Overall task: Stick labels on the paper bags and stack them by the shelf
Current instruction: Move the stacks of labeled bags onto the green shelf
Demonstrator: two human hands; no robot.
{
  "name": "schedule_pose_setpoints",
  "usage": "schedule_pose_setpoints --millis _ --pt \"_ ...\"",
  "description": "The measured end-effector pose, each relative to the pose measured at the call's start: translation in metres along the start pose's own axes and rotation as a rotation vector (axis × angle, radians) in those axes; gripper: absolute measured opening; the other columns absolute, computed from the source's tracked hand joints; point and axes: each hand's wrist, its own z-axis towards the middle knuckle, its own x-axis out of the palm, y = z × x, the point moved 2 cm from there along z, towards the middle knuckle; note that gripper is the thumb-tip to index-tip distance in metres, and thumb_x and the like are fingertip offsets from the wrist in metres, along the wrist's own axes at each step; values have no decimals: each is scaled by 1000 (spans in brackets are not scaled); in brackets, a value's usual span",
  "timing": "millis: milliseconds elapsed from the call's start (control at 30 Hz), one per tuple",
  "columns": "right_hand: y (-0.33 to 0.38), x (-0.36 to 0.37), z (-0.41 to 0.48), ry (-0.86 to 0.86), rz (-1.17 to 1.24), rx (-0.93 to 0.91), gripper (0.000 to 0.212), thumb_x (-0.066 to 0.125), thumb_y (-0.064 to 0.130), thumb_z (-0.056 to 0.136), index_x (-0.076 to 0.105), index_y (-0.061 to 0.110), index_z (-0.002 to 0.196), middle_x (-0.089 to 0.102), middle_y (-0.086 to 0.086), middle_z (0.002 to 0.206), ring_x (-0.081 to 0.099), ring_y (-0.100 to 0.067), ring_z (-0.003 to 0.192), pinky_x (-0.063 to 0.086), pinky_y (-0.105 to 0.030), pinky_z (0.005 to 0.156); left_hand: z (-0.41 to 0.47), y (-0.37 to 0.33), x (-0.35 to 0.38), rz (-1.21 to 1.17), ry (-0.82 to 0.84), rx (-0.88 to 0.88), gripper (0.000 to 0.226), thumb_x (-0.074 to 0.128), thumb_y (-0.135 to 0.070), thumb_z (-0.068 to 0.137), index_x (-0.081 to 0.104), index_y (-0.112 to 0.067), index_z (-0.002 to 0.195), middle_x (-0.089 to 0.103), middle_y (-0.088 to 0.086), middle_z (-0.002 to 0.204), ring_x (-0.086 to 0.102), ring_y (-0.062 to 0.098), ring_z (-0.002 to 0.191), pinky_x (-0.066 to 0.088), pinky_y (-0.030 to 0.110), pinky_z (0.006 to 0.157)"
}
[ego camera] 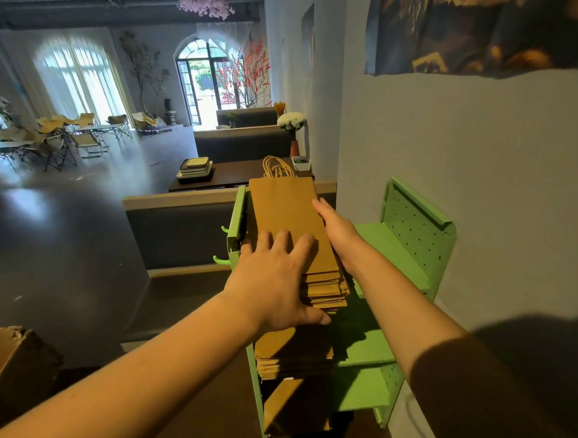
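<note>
With the left hand [277, 279] spread flat on the near end of the paper bags [287, 209] atop the green shelf [415, 225] and the right hand [338, 229] straight-fingered along their right edge, the stack wanted light, even squaring toward its far handles [275, 167].

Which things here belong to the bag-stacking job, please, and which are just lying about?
Part of the job:
top stack of paper bags
lower stack of bags
green shelf
left hand, on top
right hand, at its side

Just lying about:
stacked trays
vase of white flowers
cardboard box
wall painting
</note>
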Motion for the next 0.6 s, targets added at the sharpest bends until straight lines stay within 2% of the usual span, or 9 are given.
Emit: schedule_pose_setpoints --millis 100,167,200,267,300,367,433,500,600 --pt "-2 -6 -19 -59 41 -62 74 48 68 89 36 32 153 51 -3 147 48 -26 136 37 -45 112 -6 -1 -5 2 -62 18 121 52 -95 66 7 -29 158 22 11 164 15 36 152 18 57 124" --pt "-7 -16 -49 -189 183 -192 55 43 45 103 39 20 152 43 -4 154 41 -20 141 33 -36 116 -20 -5 -8 -29 -253 89 112 42 -92 77 16 -22 161 22 12 166 13 34 155 16 55 125" --pt "-15 -23 -68 -246 272 -249 46 41 33 106 44 13 148 47 -8 151 45 -20 138 36 -35 115 -31 -9 -8 -75 -407 166 98 42 -84 86 33 -16 156 36 14 159 26 34 151 26 54 121" --pt "-31 -35 -110 -323 420 -323 34 39 20 106 59 4 129 64 -15 130 63 -23 120 50 -35 103 -56 -18 5 -192 -708 406 56 52 -56 96 68 -8 119 65 13 118 60 31 114 47 46 93" --pt "-40 -39 -126 -356 459 -336 31 38 16 106 64 1 115 70 -17 113 70 -25 105 57 -34 91 -67 -23 19 -240 -738 529 39 55 -44 97 73 -10 99 66 9 97 62 26 92 48 40 78" --pt "-60 -42 -152 -402 458 -298 33 35 9 103 63 0 88 70 -17 78 70 -27 70 58 -32 63 -80 -32 54 -257 -589 694 29 56 -34 99 70 -16 81 62 0 78 57 17 71 47 32 66" --pt "-80 -41 -161 -434 442 -214 35 34 5 98 58 1 73 62 -15 61 59 -25 50 48 -30 48 -77 -34 94 -232 -415 684 27 55 -38 101 70 -20 88 63 -3 84 58 14 76 52 32 67" --pt "-106 -38 -158 -442 374 -112 34 36 5 98 57 2 71 60 -15 61 57 -25 50 45 -31 50 -65 -31 122 -178 -287 540 35 54 -48 99 67 -21 117 65 -1 110 61 16 100 56 36 84" --pt "-148 -31 -131 -449 286 20 27 40 8 102 64 -1 94 69 -19 88 69 -29 82 57 -35 74 -47 -27 140 -79 -93 309 82 55 -62 92 30 -20 158 42 7 153 41 27 141 36 41 118"
